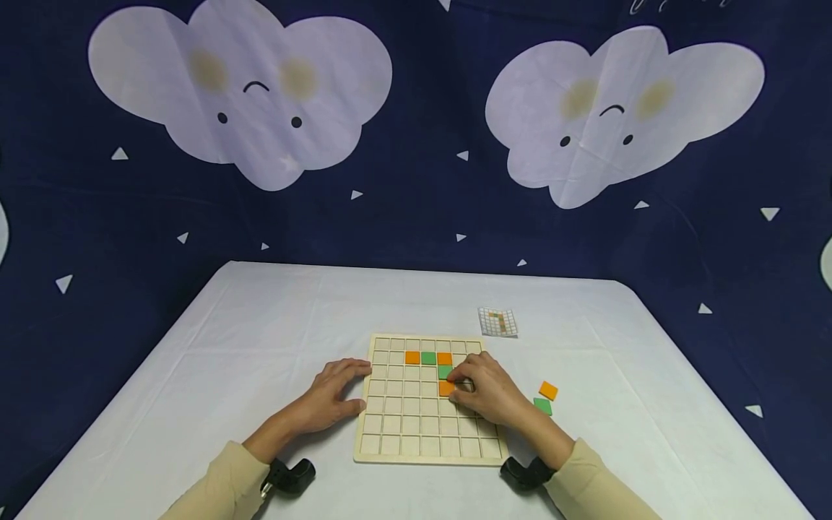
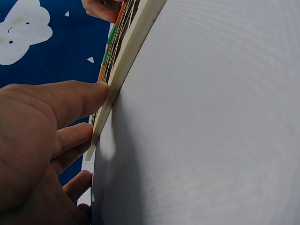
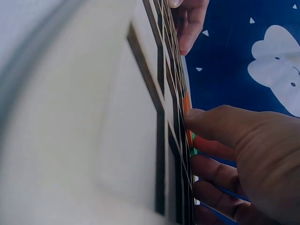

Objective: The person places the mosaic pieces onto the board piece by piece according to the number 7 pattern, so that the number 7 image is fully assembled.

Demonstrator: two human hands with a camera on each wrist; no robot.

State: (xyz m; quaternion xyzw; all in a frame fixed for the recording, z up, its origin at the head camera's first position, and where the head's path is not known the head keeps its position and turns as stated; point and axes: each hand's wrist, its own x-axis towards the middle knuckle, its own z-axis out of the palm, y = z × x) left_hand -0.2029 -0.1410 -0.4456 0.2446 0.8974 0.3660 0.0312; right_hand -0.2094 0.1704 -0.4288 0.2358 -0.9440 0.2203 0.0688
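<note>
A wooden grid board (image 1: 412, 426) lies on the table. In its second row an orange tile (image 1: 412, 357), a green tile (image 1: 428, 358) and another orange tile (image 1: 445, 358) sit side by side. Below the last one come a green tile (image 1: 444, 372) and a lower orange tile (image 1: 445, 388), forming a column. My right hand (image 1: 490, 390) pinches at this lower orange tile, thumb and index finger at its right side; the right wrist view shows the thumb (image 3: 215, 123) against it. My left hand (image 1: 328, 401) rests with spread fingers along the board's left edge.
A loose orange tile (image 1: 548, 391) and a loose green tile (image 1: 542, 406) lie right of the board, beside my right forearm. Behind the board's far right corner is a small printed grid card (image 1: 498, 323) with a coloured pattern. Dark cloud-patterned cloth (image 1: 416, 217) hangs behind the white table (image 1: 273, 310).
</note>
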